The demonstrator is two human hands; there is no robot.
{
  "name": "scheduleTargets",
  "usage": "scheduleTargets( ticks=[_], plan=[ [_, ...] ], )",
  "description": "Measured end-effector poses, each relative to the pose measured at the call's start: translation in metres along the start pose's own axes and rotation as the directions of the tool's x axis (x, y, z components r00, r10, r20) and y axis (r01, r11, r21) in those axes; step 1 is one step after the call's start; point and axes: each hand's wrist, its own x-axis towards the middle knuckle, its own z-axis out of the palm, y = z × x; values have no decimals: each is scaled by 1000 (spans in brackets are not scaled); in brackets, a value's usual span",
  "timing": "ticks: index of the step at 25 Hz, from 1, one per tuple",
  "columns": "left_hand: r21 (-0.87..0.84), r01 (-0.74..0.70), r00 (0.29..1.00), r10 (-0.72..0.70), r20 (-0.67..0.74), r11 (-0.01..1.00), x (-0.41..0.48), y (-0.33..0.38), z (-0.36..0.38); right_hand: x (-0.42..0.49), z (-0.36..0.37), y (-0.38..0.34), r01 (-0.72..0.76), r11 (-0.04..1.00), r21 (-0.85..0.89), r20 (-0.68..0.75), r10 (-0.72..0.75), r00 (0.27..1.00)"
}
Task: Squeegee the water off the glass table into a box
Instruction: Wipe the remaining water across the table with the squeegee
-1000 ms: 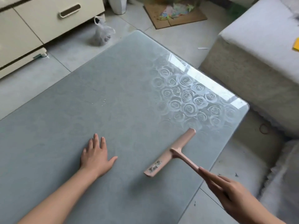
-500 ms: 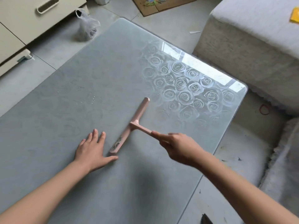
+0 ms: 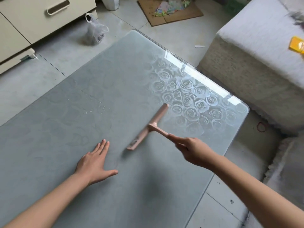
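Note:
A pink T-shaped squeegee lies with its blade on the glass table, slanting from lower left to upper right at the edge of the rose pattern. My right hand grips its handle from the right, forefinger stretched along it. My left hand rests flat on the glass with fingers spread, a little left of the blade's lower end. A few small water drops sit on the glass to the blade's upper left. No box for the water is in view.
A grey sofa stands close to the table's right edge, with a yellow object on it. On the tiled floor behind are a plastic bag, a flattened cardboard piece with scraps, and a cream drawer cabinet.
The squeegee swept left toward my left hand, then has moved back right, its blade now farther from that hand. My left hand stayed flat on the glass.

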Motion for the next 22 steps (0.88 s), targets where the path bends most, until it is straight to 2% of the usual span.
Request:
scheduleTargets(
  ticks=[3,5,7,10,13,15,17,20,22],
  plan=[
    [-100,33,998,-38,-54,994,0,-1,2,53,-14,-30,94,994,-56,-30,-95,995],
    [-190,52,991,-75,-115,980,3,-10,-4,45,-28,-19,152,986,-67,-70,-156,985],
    [-196,109,973,-145,-179,974,4,-20,-9,16,-36,2,135,989,-65,-24,-136,990],
    [-39,349,935,-350,-52,936,7,-37,-14,8,-24,-10,69,992,-103,87,-60,994],
    [-9,493,869,-491,66,870,11,-55,-20,70,-6,-83,141,989,-55,10,-140,990],
    [10,500,860,-498,110,866,12,-68,-22,113,-8,-126,154,988,-32,-19,-155,988],
    [40,477,865,-477,157,878,8,-81,-22,131,-15,-139,136,990,-26,-5,-136,991],
    [28,485,865,-485,130,874,7,-86,-15,85,-20,-106,147,988,-41,-41,-149,988],
    [-7,511,855,-507,106,860,1,-99,-11,61,-12,-105,98,991,-90,28,-96,995]
  ],
)
